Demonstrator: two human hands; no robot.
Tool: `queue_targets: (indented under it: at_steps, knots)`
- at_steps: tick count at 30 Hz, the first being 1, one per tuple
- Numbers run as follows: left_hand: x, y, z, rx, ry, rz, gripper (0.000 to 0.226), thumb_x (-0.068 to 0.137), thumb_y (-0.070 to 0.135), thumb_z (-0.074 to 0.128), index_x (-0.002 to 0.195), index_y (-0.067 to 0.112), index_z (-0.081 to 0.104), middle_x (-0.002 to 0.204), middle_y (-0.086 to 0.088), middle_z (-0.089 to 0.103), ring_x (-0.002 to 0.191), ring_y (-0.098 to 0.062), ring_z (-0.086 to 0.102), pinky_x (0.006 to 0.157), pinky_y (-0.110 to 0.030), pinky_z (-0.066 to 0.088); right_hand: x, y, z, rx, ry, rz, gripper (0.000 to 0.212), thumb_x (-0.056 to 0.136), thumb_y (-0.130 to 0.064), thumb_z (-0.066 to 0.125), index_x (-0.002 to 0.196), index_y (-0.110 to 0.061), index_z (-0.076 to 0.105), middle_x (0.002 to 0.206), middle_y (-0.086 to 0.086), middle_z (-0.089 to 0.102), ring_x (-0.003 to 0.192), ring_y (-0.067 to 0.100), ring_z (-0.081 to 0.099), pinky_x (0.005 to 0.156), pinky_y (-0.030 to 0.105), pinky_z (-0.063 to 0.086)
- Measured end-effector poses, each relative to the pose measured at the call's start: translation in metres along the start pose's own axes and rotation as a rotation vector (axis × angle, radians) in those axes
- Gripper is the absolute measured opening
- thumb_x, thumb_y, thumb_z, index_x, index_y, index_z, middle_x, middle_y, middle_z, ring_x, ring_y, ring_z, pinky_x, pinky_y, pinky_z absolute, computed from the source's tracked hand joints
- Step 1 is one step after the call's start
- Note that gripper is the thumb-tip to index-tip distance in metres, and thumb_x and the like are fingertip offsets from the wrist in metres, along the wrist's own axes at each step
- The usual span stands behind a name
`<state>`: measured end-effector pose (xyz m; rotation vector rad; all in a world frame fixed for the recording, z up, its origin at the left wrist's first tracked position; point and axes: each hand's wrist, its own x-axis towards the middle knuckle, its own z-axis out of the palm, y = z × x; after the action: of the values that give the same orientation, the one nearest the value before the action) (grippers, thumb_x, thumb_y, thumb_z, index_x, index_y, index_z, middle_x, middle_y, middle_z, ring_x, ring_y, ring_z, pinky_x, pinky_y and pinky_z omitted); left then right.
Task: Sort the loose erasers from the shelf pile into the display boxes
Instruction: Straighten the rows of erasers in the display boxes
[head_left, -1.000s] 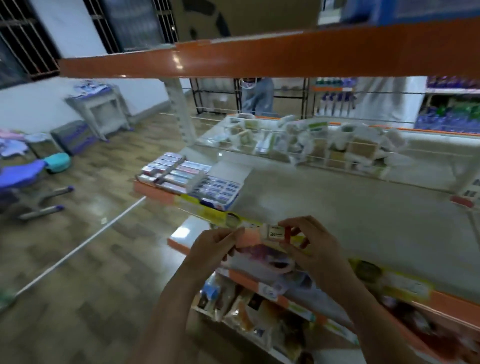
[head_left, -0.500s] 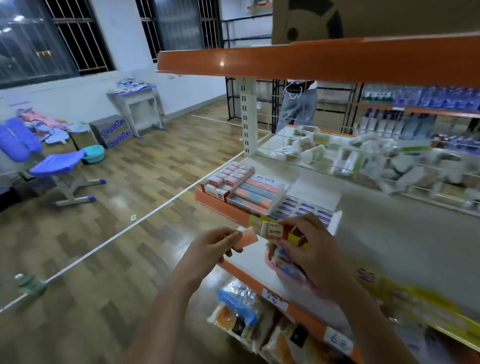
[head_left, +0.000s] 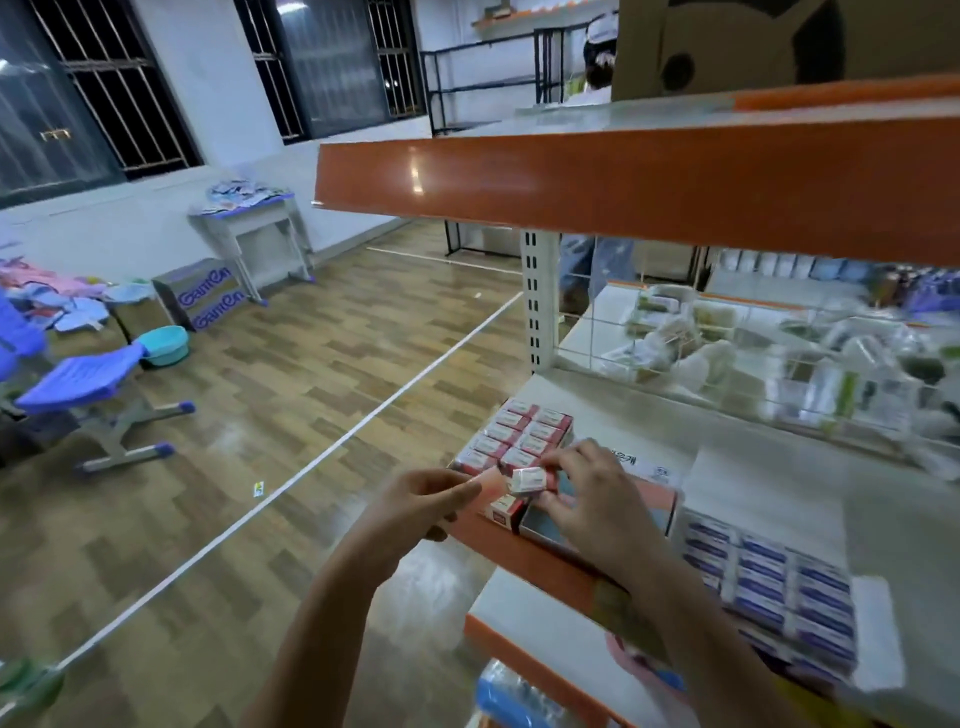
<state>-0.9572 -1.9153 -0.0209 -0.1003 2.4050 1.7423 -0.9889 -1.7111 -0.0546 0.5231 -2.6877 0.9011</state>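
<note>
Presently both hands work at the front left corner of the middle shelf (head_left: 769, 467), over the display boxes. Left hand (head_left: 415, 506): fingers curled, thumb and fingertips pinching a pale pink eraser (head_left: 491, 486) by its near end, held just off the shelf edge. Right hand (head_left: 592, 499): fingers bent, tips pinching a small wrapped eraser with a white label (head_left: 529, 479), just above the open box (head_left: 545, 525) beneath it; whether further pieces sit in the palm cannot be told. The two held erasers look to be touching or nearly so. A red-ended eraser (head_left: 505, 510) stands at the left front corner of that box. Behind it, the red-pack display box (head_left: 519, 434) appears full, in neat rows. To the right, the blue-pack display box (head_left: 769, 582) likewise filled. The loose pile itself is not identifiable in this view; motion blur on the far side of the shelf. Judgement: step in hand is placing the right hand's eraser into the open box. Risks: work is at the very lip of the shelf, so a slipped pinch drops a piece to the wooden floor (head_left: 260, 415); a light fingertip grip on a slick wrapper makes this likely. The right wrist overhangs the box, so a careless withdrawal could nudge it outward. Blur hampers colour matching, so mis-sorting is possible.
</note>
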Motion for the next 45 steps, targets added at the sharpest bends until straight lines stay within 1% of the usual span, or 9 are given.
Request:
queue_targets:
  at_steps: [8,16,21,27,31,35,38,41,45]
  knots:
    - [0.049,-0.009,-0.029,-0.003,-0.118,0.036,0.013,0.087,0.022,0.063,0.094,0.016,0.072,0.071,0.005,0.067,0.061,-0.001,0.057,0.050,-0.014,0.042,0.021,0.003,0.039,-0.058,-0.049,0.129,0.031,0.087,-0.031,0.060,0.118,-0.024,0.056,0.115,-0.008,0.052,0.108,0.007,0.042,0.088,0.013,0.030]
    - [0.085,-0.005,-0.039,0.054,-0.294,0.118,0.012,0.086,0.020,0.063,0.084,0.028,0.072,0.074,0.007,0.072,0.060,0.000,0.060,0.050,-0.013,0.044,0.020,-0.013,0.053,-0.081,0.026,0.315,0.033,0.084,-0.035,0.065,0.115,-0.026,0.056,0.113,-0.014,0.044,0.111,0.001,0.037,0.085,0.010,0.030]
    - [0.100,-0.004,-0.039,0.095,-0.432,0.186,0.011,0.086,0.024,0.062,0.093,0.026,0.071,0.080,0.007,0.073,0.063,-0.002,0.065,0.049,-0.009,0.043,0.021,-0.021,0.058,-0.097,0.061,0.396,0.033,0.082,-0.033,0.067,0.112,-0.026,0.054,0.113,-0.013,0.045,0.112,0.003,0.038,0.090,0.017,0.037]
    - [0.121,-0.006,-0.029,0.183,-0.553,0.261,0.010,0.083,0.029,0.065,0.090,0.033,0.071,0.086,0.006,0.072,0.078,-0.012,0.069,0.067,-0.026,0.056,0.018,-0.028,0.042,-0.083,0.021,0.436,0.040,0.082,-0.043,0.064,0.118,-0.027,0.055,0.119,-0.013,0.048,0.115,0.004,0.038,0.090,0.016,0.029]
    - [0.122,0.001,-0.010,0.349,-0.571,0.477,0.010,0.083,0.034,0.064,0.086,0.043,0.066,0.077,0.016,0.067,0.077,0.004,0.061,0.059,-0.012,0.048,-0.003,-0.024,0.011,-0.188,0.156,0.527,0.029,0.087,-0.033,0.062,0.114,-0.026,0.058,0.111,-0.012,0.050,0.111,0.006,0.042,0.090,0.015,0.029]
    - [0.109,0.017,0.028,0.524,-0.581,0.712,0.020,0.086,0.038,0.060,0.104,0.035,0.068,0.084,0.025,0.061,0.076,0.007,0.059,0.062,-0.011,0.049,-0.031,-0.018,-0.019,-0.279,0.301,0.669,0.029,0.086,-0.022,0.064,0.115,-0.020,0.057,0.109,-0.007,0.047,0.103,0.010,0.047,0.086,0.020,0.038]
    - [0.098,0.020,0.057,0.586,-0.599,0.774,0.023,0.089,0.040,0.057,0.108,0.032,0.066,0.094,0.019,0.066,0.077,0.004,0.058,0.067,-0.014,0.050,-0.045,-0.012,-0.030,-0.292,0.295,0.783,0.028,0.089,-0.025,0.060,0.116,-0.018,0.054,0.111,-0.004,0.048,0.098,0.012,0.052,0.081,0.025,0.043]
    - [0.090,0.013,0.079,0.636,-0.585,0.787,0.023,0.089,0.042,0.056,0.107,0.033,0.066,0.096,0.014,0.068,0.074,0.003,0.055,0.063,-0.013,0.044,-0.052,-0.009,-0.034,-0.284,0.234,0.853,0.023,0.092,-0.028,0.055,0.112,-0.019,0.056,0.100,-0.004,0.053,0.089,0.013,0.055,0.079,0.033,0.048]
    - [0.084,0.001,0.093,0.680,-0.552,0.729,0.021,0.089,0.043,0.055,0.106,0.033,0.063,0.095,0.013,0.068,0.077,-0.002,0.059,0.070,-0.024,0.052,-0.058,-0.005,-0.035,-0.261,0.202,0.867,0.018,0.092,-0.025,0.054,0.107,-0.019,0.060,0.090,-0.004,0.058,0.083,0.013,0.055,0.077,0.036,0.050]
